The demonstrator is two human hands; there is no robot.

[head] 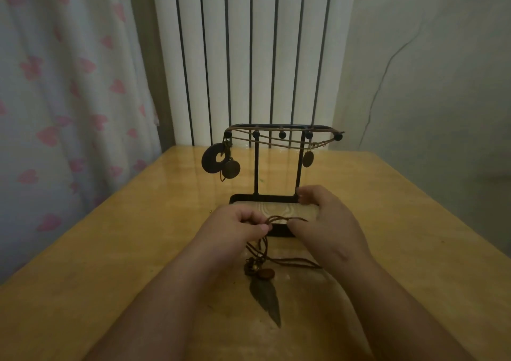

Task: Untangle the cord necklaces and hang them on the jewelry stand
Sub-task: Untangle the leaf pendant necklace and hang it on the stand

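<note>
The person is mid-way through the untangling step: both hands work a loop of brown cord stretched in the short gap between them. The left hand has its fingers curled and pinches the cord at its thumb tip; the right hand seems to nip the other end of the loop between thumb and forefinger, though its fingertips are partly hidden. Below the left hand's thumb the rest of the tangle hangs down to the table, ending nearer the wrists in one feather pendant, one brown oval bead and a small knot of metal beads I cannot count. How many necklaces are in this tangle I cannot tell. Just beyond the fingers stands the one jewelry stand, with two uprights and five round knobs along its top bar. Cords already lie draped across it, carrying three pendants: one ring pendant, one round disc and one oval pendant. I judge the next move calls for drawing the loop apart gently until one strand slips free, then lifting it up and away from the hands onto a knob.
</note>
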